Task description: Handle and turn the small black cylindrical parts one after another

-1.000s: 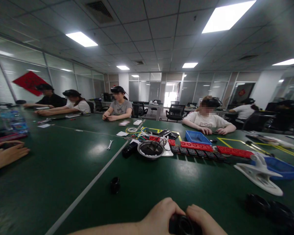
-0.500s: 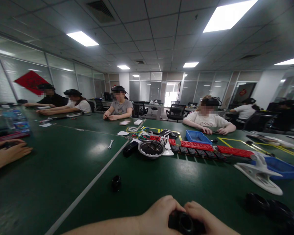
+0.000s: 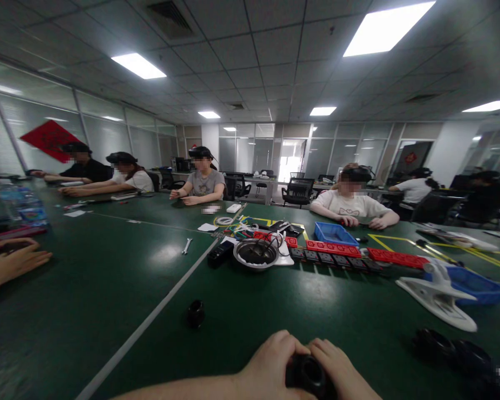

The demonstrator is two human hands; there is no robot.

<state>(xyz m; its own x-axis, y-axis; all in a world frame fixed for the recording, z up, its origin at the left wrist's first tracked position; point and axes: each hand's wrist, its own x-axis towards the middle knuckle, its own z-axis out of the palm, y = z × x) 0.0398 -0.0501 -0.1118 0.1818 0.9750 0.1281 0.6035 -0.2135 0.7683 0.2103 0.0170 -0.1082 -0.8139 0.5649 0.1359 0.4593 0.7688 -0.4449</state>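
At the bottom middle, a black round part with a hole through it (image 3: 312,371) is held between both of my hands just over the green table. My left hand (image 3: 273,358) is closed around its left side, the thumb side uppermost. On the other side, my right hand (image 3: 335,364) wraps it with the fingers bent over the top. Its lower portion is cut off by the frame edge and partly covered by my fingers. A similar black ring-like part (image 3: 195,314) lies on the table to the left. More black round parts (image 3: 435,344) sit at the lower right.
The green table (image 3: 120,289) holds a metal bowl (image 3: 256,255), red socket strips (image 3: 333,248), a blue tray (image 3: 336,233), a wrench (image 3: 187,246) and a white clamp-like object (image 3: 437,303). Another person's hands (image 3: 16,264) are at the left edge; several people sit around the table.
My right hand has drawn slightly inward around the black round part, and the part sits a little higher. The view has shifted slightly.
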